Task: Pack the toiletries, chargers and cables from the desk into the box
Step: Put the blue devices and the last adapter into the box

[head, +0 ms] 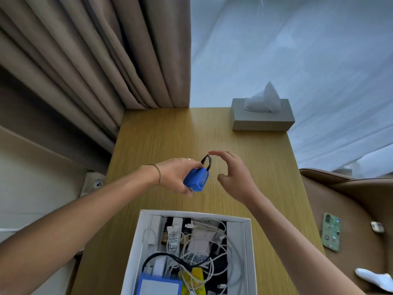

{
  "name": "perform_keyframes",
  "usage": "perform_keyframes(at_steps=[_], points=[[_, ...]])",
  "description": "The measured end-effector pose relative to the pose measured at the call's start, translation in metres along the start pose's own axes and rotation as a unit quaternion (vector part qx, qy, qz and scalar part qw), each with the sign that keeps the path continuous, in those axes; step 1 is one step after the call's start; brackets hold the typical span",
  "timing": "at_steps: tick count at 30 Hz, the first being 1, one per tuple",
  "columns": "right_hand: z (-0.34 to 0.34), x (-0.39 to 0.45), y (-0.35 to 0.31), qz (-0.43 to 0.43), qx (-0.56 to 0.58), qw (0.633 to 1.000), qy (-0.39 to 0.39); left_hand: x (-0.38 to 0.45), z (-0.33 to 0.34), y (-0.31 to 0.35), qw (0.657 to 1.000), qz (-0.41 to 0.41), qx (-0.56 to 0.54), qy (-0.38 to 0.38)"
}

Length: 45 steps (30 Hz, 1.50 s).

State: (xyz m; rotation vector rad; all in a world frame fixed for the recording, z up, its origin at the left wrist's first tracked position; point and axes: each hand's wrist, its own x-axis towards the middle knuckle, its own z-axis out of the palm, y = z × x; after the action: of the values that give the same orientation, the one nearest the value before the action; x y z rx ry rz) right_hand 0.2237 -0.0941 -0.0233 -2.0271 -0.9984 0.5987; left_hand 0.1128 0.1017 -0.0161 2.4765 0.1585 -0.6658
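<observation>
One white box (136, 248) sits at the near edge of the wooden desk (148, 145), holding tangled white cables (212, 252), one white tube (174, 237) and what appears to be one blue case (159, 284). Beyond the box, above the desk, the left hand (176, 173) is closed around one blue charger (196, 179). The right hand (236, 173), fingers apart, touches its dark cable loop (207, 160). One grey tissue box (261, 118) stands far beyond the box.

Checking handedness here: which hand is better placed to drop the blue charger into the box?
Left. The left hand already grips the blue charger above the box; the right hand only touches its cable.
</observation>
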Motion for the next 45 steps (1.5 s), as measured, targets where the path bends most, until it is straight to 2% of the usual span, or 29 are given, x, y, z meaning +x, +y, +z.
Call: perform_keyframes(at_steps=[4,9,11,15,17,22,26,29,32,34,39,45], points=[[0.001,0.007,-0.017,-0.055,-0.021,0.998,-0.026,-0.033,-0.022,0.007,0.999,0.020,-0.046,0.007],[0.005,0.008,-0.037,-0.086,0.007,0.996,0.014,-0.077,-0.039,0.013,0.971,0.071,-0.229,0.012],[0.006,0.007,-0.048,-0.074,0.049,0.996,0.009,-0.094,-0.033,0.014,0.926,0.111,-0.362,0.011],[-0.001,-0.010,-0.067,-0.046,0.200,0.979,-0.018,-0.127,-0.008,0.020,0.788,0.155,-0.595,0.033],[-0.005,-0.024,-0.074,-0.042,0.278,0.959,-0.030,-0.136,0.007,0.027,0.731,0.161,-0.662,0.040],[-0.008,-0.064,-0.079,0.033,0.364,0.927,-0.080,-0.152,0.042,0.050,0.647,0.172,-0.742,0.033],[0.000,-0.098,-0.076,0.090,0.351,0.927,-0.100,-0.161,0.072,0.061,0.578,0.107,-0.806,0.068],[0.011,-0.124,-0.072,0.155,0.319,0.929,-0.105,-0.162,0.094,0.069,0.568,0.028,-0.815,0.108],[0.023,-0.144,-0.065,0.242,0.310,0.914,-0.103,-0.160,0.112,0.068,0.577,-0.049,-0.806,0.123],[0.029,-0.152,-0.059,0.272,0.268,0.919,-0.099,-0.156,0.120,0.065,0.585,-0.107,-0.793,0.133],[0.043,-0.160,-0.038,0.279,0.096,0.952,-0.084,-0.139,0.141,0.055,0.618,-0.235,-0.734,0.156],[0.054,-0.164,-0.021,0.251,-0.085,0.961,-0.078,-0.120,0.160,0.049,0.643,-0.281,-0.688,0.187]])
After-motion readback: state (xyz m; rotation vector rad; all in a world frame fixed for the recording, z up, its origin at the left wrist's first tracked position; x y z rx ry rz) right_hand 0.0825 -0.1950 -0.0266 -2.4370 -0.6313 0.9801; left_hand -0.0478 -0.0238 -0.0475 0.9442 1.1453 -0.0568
